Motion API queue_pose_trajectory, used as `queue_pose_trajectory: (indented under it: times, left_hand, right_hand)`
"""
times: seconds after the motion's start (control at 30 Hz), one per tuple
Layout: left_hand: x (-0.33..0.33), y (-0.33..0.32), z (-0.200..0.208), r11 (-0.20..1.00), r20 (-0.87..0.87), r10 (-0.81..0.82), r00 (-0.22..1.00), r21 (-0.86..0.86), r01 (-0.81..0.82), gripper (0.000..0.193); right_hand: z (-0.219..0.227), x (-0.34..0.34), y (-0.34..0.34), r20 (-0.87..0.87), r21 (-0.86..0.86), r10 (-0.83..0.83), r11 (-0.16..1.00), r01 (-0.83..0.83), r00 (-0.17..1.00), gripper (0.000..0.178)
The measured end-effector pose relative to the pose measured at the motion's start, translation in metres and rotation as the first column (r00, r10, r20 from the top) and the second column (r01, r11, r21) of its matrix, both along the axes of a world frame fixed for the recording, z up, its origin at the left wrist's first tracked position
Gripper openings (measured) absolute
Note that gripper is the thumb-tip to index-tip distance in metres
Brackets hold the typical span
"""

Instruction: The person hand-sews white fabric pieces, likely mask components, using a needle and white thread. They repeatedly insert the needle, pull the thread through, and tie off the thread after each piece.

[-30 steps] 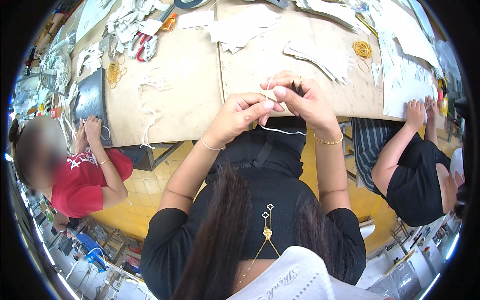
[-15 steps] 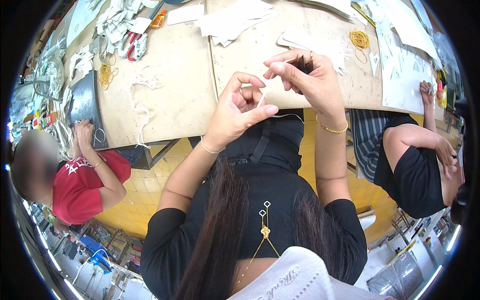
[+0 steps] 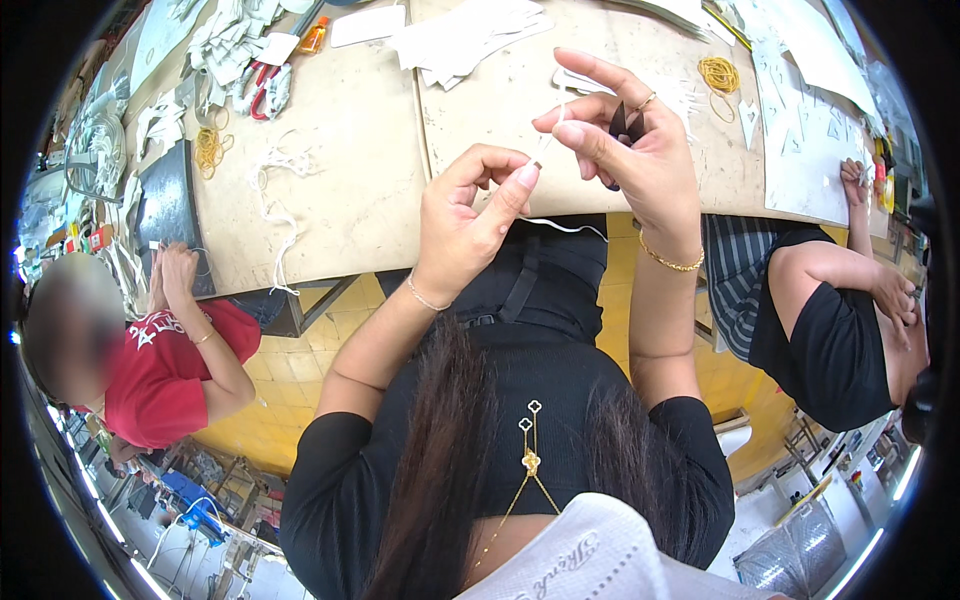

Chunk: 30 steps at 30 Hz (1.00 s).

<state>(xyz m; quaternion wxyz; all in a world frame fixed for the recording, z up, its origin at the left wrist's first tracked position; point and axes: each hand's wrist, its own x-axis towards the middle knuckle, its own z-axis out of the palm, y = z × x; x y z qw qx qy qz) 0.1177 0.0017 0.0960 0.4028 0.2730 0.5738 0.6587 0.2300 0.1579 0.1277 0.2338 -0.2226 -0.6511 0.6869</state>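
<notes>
While the left hand (image 3: 470, 215) and the right hand (image 3: 645, 165), snips (image 3: 627, 126) tucked in its grasp, both pinch the cord (image 3: 563, 226) over the bench (image 3: 345, 200)'s near edge, it looks light and limp, best held between thumb and fingertip.
</notes>
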Motion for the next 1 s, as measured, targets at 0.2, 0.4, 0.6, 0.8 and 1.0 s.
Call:
queue_pose_trajectory:
  times: [0.2, 0.4, 0.6, 0.8, 1.0]
  left_hand:
    - [0.002, 0.001, 0.003, 0.997, -0.241, 0.065, 0.968, -0.017, -0.072, 0.007]
    - [-0.006, 0.006, 0.002, 0.992, -0.763, 0.122, 0.634, 0.084, -0.09, 0.009]
    - [-0.003, 0.0, 0.005, 0.997, -0.097, 0.025, 0.995, -0.067, -0.031, 0.009]
    - [-0.008, -0.002, 0.006, 0.996, 0.053, -0.006, 0.999, -0.094, 0.011, 0.011]
    - [-0.007, 0.0, 0.002, 0.995, -0.573, 0.084, 0.815, -0.003, -0.105, 0.01]
  right_hand:
    - [-0.009, 0.002, -0.006, -0.034, -0.045, 0.0, 0.999, -0.002, 0.999, 0.06]
    - [-0.011, 0.003, -0.013, 0.001, -0.091, -0.079, 0.993, 0.079, 0.997, 0.056]
    - [-0.01, 0.004, -0.011, -0.027, -0.118, -0.03, 0.993, 0.027, 0.999, 0.055]
    - [-0.011, 0.004, -0.014, 0.013, -0.106, 0.001, 0.994, 0.0, 1.0, 0.055]
    - [-0.013, 0.002, -0.013, -0.004, -0.161, -0.039, 0.986, 0.038, 0.999, 0.054]
